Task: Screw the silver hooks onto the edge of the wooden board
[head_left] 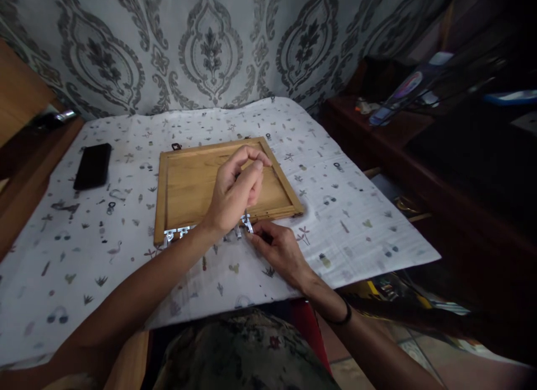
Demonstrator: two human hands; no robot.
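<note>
A framed wooden panel (197, 183) lies flat on the cloth-covered table. Several small silver metal brackets (183, 231) sit along its near edge, with parts jutting towards me. My left hand (241, 183) is closed above the panel's right half, around what looks like a screwdriver. Only its thin shaft (245, 213) shows clearly below the fist, pointing down at the rightmost metal bracket (247, 224); the handle is mostly hidden. With thumb and fingers, my right hand (277, 247) pinches that same bracket at the panel's edge. My left forearm crosses in front of part of the near edge.
A black phone (93, 166) rests on the white printed cloth (352, 233) to the left. Wooden furniture (25, 172) borders the table's left side. At right stands dark furniture (377, 138) bearing a bottle or tube (409, 90). A patterned curtain (251, 48) hangs behind.
</note>
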